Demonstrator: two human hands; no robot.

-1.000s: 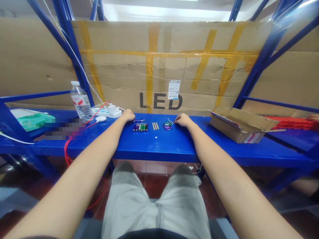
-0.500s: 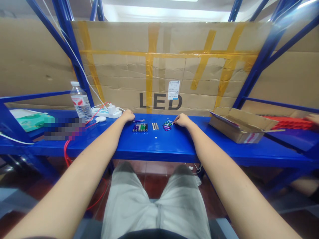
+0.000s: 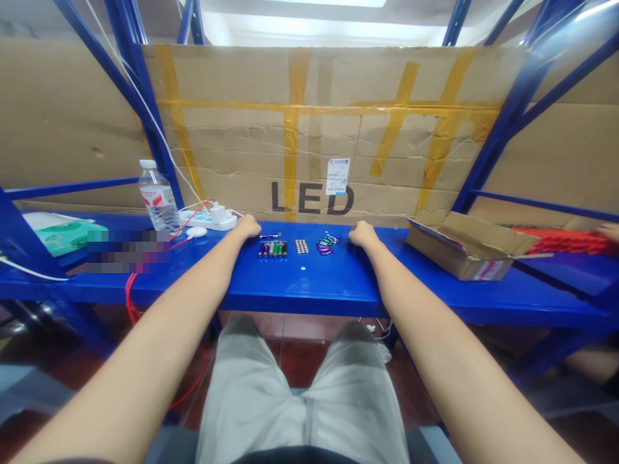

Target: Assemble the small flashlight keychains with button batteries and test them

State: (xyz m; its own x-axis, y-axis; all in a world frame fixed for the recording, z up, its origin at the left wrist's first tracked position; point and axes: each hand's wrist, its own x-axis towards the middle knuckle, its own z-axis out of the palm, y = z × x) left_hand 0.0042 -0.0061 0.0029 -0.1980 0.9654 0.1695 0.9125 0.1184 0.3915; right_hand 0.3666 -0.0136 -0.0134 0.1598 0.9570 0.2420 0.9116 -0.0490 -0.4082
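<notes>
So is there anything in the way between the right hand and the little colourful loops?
Nothing visible is. The colourful loops lie on the blue table, just left of the right hand. The cardboard box sits on the hand's other side.

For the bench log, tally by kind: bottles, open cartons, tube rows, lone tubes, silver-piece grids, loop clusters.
Bottle: 1
Open carton: 1
Tube row: 1
Lone tube: 1
Silver-piece grid: 1
Loop cluster: 1
Total: 6
Pieces within groups are too small to count surely.
</notes>
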